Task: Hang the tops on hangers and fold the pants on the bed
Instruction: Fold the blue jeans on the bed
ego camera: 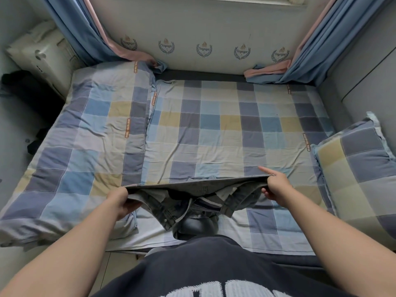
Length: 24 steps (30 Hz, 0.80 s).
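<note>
Clutching one end of the waistband, the left grip point(123, 202) had its fingers curled round the grey denim pants point(188, 202), held between both grips above the near edge of the bed point(214, 136). The right grip point(276, 187) pinched the other end, forefinger pointing out. Beyond them, orange tapes point(126, 127) seemingly read "BEAUTIFUL THING"; wall crests point(204, 49) read "Voyager".

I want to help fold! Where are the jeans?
In the head view the jeans hang bottom-centre, over the near edge of the bed, stretched between the left hand and right hand.
</note>
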Each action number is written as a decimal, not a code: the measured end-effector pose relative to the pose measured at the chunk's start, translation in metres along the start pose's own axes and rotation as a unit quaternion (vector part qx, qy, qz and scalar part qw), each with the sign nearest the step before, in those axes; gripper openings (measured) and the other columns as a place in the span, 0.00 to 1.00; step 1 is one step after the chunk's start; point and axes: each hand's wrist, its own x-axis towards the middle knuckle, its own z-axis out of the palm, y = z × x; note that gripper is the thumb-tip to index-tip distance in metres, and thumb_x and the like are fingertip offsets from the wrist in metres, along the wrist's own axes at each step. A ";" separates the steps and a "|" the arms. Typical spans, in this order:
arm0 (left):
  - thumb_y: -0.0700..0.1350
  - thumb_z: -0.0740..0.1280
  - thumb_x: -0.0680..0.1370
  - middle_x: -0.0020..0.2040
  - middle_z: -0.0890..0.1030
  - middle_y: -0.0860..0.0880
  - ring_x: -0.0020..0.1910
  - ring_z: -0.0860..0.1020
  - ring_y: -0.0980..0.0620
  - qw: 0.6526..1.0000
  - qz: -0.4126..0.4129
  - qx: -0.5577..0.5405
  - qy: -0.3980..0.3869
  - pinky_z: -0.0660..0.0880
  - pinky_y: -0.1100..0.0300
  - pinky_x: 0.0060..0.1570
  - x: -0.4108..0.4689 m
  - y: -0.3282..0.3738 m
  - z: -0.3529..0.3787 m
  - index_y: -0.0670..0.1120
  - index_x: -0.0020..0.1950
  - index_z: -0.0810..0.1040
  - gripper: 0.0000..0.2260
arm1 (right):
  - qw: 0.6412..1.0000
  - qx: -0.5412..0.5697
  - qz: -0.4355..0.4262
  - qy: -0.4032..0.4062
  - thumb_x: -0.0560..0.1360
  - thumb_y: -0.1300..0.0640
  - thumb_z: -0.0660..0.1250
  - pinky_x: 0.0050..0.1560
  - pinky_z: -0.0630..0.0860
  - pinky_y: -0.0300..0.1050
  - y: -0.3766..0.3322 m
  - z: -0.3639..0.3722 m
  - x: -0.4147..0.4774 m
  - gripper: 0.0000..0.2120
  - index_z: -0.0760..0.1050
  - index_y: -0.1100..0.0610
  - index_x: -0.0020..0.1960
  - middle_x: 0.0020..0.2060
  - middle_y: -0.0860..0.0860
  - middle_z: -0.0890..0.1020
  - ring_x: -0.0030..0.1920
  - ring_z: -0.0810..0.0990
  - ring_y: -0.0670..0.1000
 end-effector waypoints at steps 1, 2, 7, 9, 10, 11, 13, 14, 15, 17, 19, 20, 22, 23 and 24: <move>0.35 0.57 0.81 0.47 0.82 0.37 0.42 0.80 0.42 0.999 -0.019 -0.011 -0.023 0.81 0.54 0.29 -0.004 0.004 0.002 0.43 0.59 0.79 0.13 | 0.999 0.031 0.012 -0.015 0.76 0.70 0.45 0.23 0.70 0.36 -0.003 0.001 -0.002 0.30 0.81 0.48 0.57 0.34 0.56 0.78 0.23 0.72 0.50; 0.36 0.58 0.81 0.42 0.83 0.38 0.42 0.80 0.43 0.998 -0.031 -0.023 -0.042 0.81 0.54 0.29 -0.007 0.008 0.004 0.42 0.56 0.79 0.11 | 0.998 0.056 0.023 -0.025 0.77 0.69 0.48 0.24 0.70 0.35 -0.006 0.001 -0.004 0.25 0.81 0.51 0.53 0.34 0.56 0.78 0.24 0.73 0.50; 0.40 0.55 0.82 0.40 0.82 0.40 0.42 0.78 0.45 0.982 -0.053 -0.138 -0.114 0.82 0.56 0.34 -0.016 0.024 0.015 0.40 0.48 0.77 0.12 | 0.979 0.183 0.068 -0.064 0.81 0.61 0.58 0.25 0.77 0.37 -0.017 -0.001 -0.010 0.07 0.75 0.58 0.49 0.33 0.56 0.80 0.31 0.79 0.51; 0.40 0.56 0.80 0.37 0.80 0.43 0.41 0.77 0.47 0.975 -0.051 -0.176 -0.129 0.77 0.55 0.41 -0.015 0.026 0.014 0.41 0.43 0.75 0.11 | 0.967 0.226 0.071 -0.090 0.81 0.60 0.60 0.31 0.79 0.41 -0.020 -0.003 -0.011 0.08 0.75 0.58 0.46 0.32 0.55 0.82 0.36 0.81 0.52; 0.40 0.59 0.78 0.36 0.79 0.43 0.41 0.77 0.47 0.970 -0.048 -0.191 -0.140 0.74 0.55 0.43 -0.015 0.027 0.013 0.42 0.41 0.74 0.08 | 0.962 0.242 0.068 -0.105 0.81 0.59 0.61 0.36 0.79 0.43 -0.021 -0.004 -0.012 0.07 0.76 0.57 0.45 0.33 0.55 0.84 0.40 0.82 0.53; 0.40 0.61 0.75 0.37 0.80 0.44 0.42 0.78 0.47 0.966 -0.046 -0.204 -0.154 0.73 0.55 0.45 -0.016 0.028 0.011 0.42 0.41 0.75 0.05 | 0.957 0.254 0.064 -0.122 0.81 0.58 0.63 0.40 0.79 0.45 -0.022 -0.005 -0.013 0.06 0.76 0.55 0.45 0.36 0.55 0.85 0.43 0.83 0.53; 0.39 0.62 0.68 0.41 0.82 0.44 0.48 0.80 0.47 0.958 -0.032 -0.207 -0.194 0.73 0.55 0.49 -0.016 0.028 0.008 0.43 0.43 0.76 0.06 | 0.949 0.271 0.056 -0.154 0.80 0.60 0.64 0.48 0.77 0.47 -0.020 -0.008 -0.014 0.06 0.77 0.54 0.46 0.45 0.53 0.85 0.51 0.83 0.53; 0.38 0.61 0.68 0.42 0.82 0.46 0.49 0.80 0.48 0.960 -0.020 -0.196 -0.201 0.73 0.55 0.50 -0.014 0.026 0.010 0.44 0.43 0.76 0.07 | 0.946 0.274 0.050 -0.164 0.79 0.63 0.63 0.51 0.76 0.48 -0.018 -0.008 -0.014 0.07 0.77 0.54 0.47 0.48 0.53 0.85 0.54 0.82 0.53; 0.36 0.60 0.71 0.42 0.82 0.47 0.49 0.80 0.49 0.966 0.002 -0.170 -0.193 0.73 0.56 0.50 -0.013 0.023 0.012 0.45 0.43 0.76 0.07 | 0.947 0.272 0.040 -0.164 0.79 0.66 0.61 0.52 0.76 0.48 -0.017 -0.006 -0.014 0.09 0.77 0.55 0.48 0.50 0.53 0.84 0.55 0.82 0.53; 0.32 0.61 0.77 0.39 0.83 0.48 0.45 0.79 0.51 0.984 0.096 -0.072 -0.131 0.74 0.58 0.47 -0.008 0.017 0.019 0.45 0.44 0.77 0.10 | 0.966 0.232 0.004 -0.115 0.79 0.69 0.60 0.48 0.76 0.46 -0.016 -0.002 -0.014 0.11 0.75 0.56 0.50 0.47 0.53 0.84 0.49 0.83 0.51; 0.33 0.68 0.78 0.44 0.85 0.43 0.45 0.81 0.47 0.974 0.220 0.015 -0.055 0.77 0.55 0.48 -0.006 0.014 0.024 0.43 0.48 0.80 0.06 | 0.983 0.171 -0.046 -0.042 0.80 0.69 0.62 0.39 0.78 0.43 -0.021 -0.001 -0.013 0.09 0.74 0.56 0.54 0.39 0.54 0.85 0.39 0.85 0.50; 0.35 0.72 0.76 0.48 0.84 0.41 0.47 0.81 0.45 0.961 0.269 0.051 -0.018 0.78 0.53 0.50 -0.007 0.016 0.026 0.42 0.50 0.82 0.05 | 0.987 0.142 -0.072 -0.018 0.79 0.68 0.64 0.38 0.80 0.45 -0.025 -0.002 -0.012 0.08 0.73 0.57 0.54 0.40 0.57 0.86 0.37 0.85 0.52; 0.42 0.76 0.75 0.48 0.84 0.43 0.48 0.81 0.45 0.931 0.341 0.120 0.054 0.78 0.52 0.50 -0.012 0.027 0.031 0.45 0.49 0.82 0.06 | 0.989 0.047 -0.140 0.030 0.78 0.66 0.68 0.47 0.83 0.57 -0.037 -0.008 -0.008 0.07 0.72 0.57 0.50 0.47 0.63 0.83 0.43 0.83 0.59; 0.46 0.76 0.75 0.46 0.84 0.45 0.47 0.81 0.45 0.914 0.368 0.150 0.084 0.75 0.54 0.47 -0.017 0.036 0.034 0.48 0.47 0.81 0.05 | 0.982 -0.010 -0.181 0.058 0.77 0.64 0.69 0.51 0.81 0.60 -0.046 -0.012 -0.008 0.07 0.71 0.56 0.47 0.46 0.63 0.82 0.45 0.82 0.60; 0.48 0.75 0.75 0.44 0.82 0.47 0.47 0.80 0.44 0.898 0.391 0.172 0.108 0.72 0.55 0.45 -0.023 0.047 0.040 0.49 0.44 0.79 0.06 | 0.970 -0.056 -0.220 0.084 0.77 0.61 0.70 0.51 0.79 0.60 -0.057 -0.016 -0.009 0.08 0.71 0.55 0.45 0.44 0.60 0.82 0.45 0.81 0.59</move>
